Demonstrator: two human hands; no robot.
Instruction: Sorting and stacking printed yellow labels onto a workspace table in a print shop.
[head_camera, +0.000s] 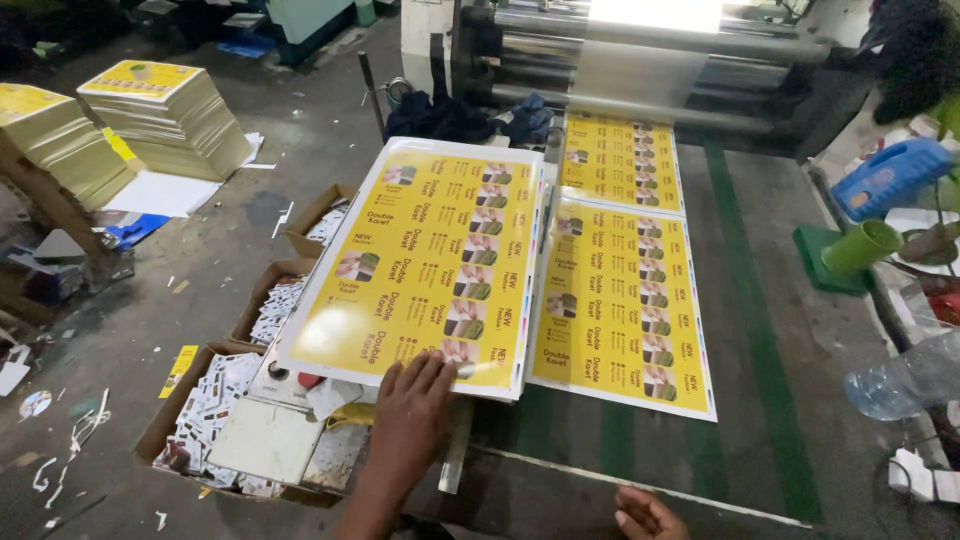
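Yellow, glossy, white-bordered: printed sheet stack lying on the work table, top sheet covered in rows of small product pics and text blocks, glare patch showing near its lower left corner. Long axis running away from the viewer twd the roller machine, tilting slightly right at the far end; print reading sideways. Near short edge overhanging the table's left side, above cardboard boxes of small cut cards.

Left hand resting flat on the stack's near edge, fingers spread moderately, palm down, pressing on the paper rather than gripping anything. Right hand sitting low at the frame bottom, well apart from the stack, fingers curled loosely, holding nothing visible; partly cut off, so full pose not clear.

Just right of the stack, two more yellow laminated sheets lying end to end, feeding out from the rollers, touching or nearly touching the stack's right edge. Further stacks of yellow sheets sitting on the floor at upper left. Blue jug and green cup at far right.
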